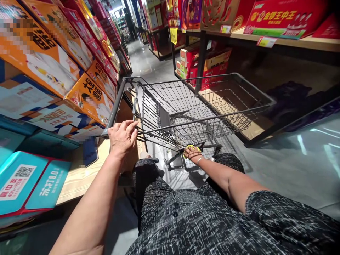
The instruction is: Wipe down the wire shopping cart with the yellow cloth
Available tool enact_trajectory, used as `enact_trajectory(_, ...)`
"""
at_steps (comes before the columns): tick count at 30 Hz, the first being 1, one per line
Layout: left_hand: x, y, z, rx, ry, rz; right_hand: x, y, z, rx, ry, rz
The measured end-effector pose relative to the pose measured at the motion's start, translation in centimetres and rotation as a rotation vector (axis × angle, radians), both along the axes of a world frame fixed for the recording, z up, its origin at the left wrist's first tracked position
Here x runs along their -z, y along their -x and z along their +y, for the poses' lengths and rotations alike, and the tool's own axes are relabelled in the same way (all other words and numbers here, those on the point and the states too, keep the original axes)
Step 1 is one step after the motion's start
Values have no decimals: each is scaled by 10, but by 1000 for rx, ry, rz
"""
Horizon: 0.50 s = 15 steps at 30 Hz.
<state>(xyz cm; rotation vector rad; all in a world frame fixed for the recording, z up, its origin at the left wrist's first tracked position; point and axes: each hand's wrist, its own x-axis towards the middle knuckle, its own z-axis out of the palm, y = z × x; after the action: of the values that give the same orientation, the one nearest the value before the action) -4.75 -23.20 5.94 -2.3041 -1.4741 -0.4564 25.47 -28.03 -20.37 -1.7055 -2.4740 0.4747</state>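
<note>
A grey wire shopping cart [186, 124] stands sideways in front of me, and I see no goods in its basket. My left hand [123, 137] is closed over the cart's corner beside the handle [116, 106], its fingers bent across the frame. Lower down, my right hand [193, 153] presses a bunched yellow cloth [189, 146] against the cart near the bottom of the basket. That hand is closed round the cloth, which shows only at its edges. A bracelet circles my right wrist.
Orange gift boxes [89, 95] are stacked at left above teal boxes [25, 180]. A phone-like dark object [90, 151] lies on the wooden shelf [77, 182]. Red boxes [281, 17] fill the right shelf. A grey-floored aisle [145, 53] runs ahead between the shelves.
</note>
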Motion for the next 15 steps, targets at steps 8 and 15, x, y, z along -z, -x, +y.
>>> enact_trajectory(8,3,1,2,45,-22,6,-32,16,8,14,-182,-7)
enact_trajectory(15,9,-20,-8,18,-50,-10,-135,27,20,-9,-863,176)
